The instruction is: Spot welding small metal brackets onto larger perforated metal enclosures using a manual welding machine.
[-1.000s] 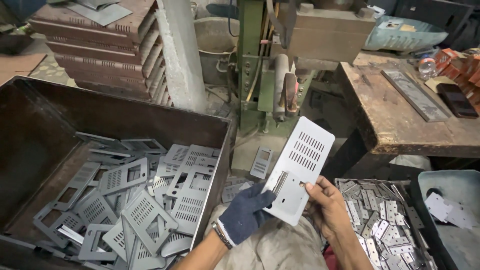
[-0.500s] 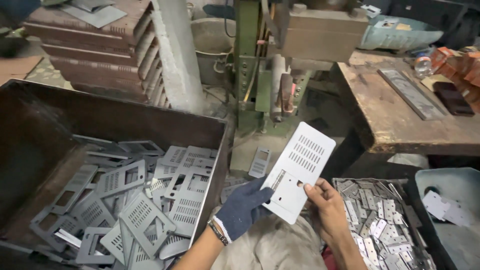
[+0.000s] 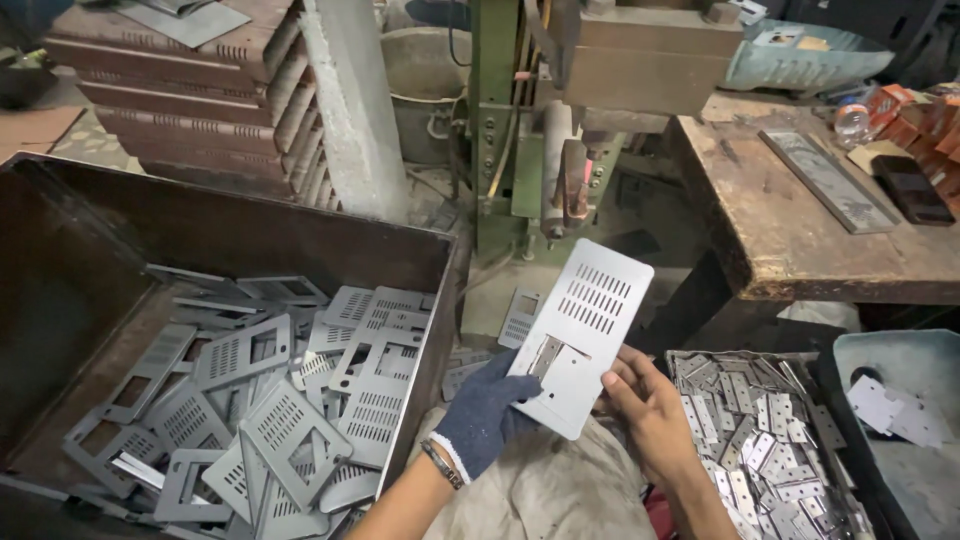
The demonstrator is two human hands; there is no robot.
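Grey sheet metal fills the scene: a slotted rectangular plate [image 3: 583,335] is held tilted between both hands above a cloth-covered lap. The gloved left hand [image 3: 487,412] pinches the plate's lower left edge, thumb on its face; the bare right hand [image 3: 648,410] curls its fingers [image 3: 634,362] around the lower right edge. Beside the left hand, a dark metal bin [image 3: 250,235] holds many punched plates. Near the right hand, a tray of small hinges [image 3: 765,440] sits low.

Only one view here: the head camera looked steeply down from close above the lap, facing forward toward the green press [image 3: 520,130], with the metal bin [image 3: 300,235] left and the wooden bench's front edge [image 3: 850,285] right.
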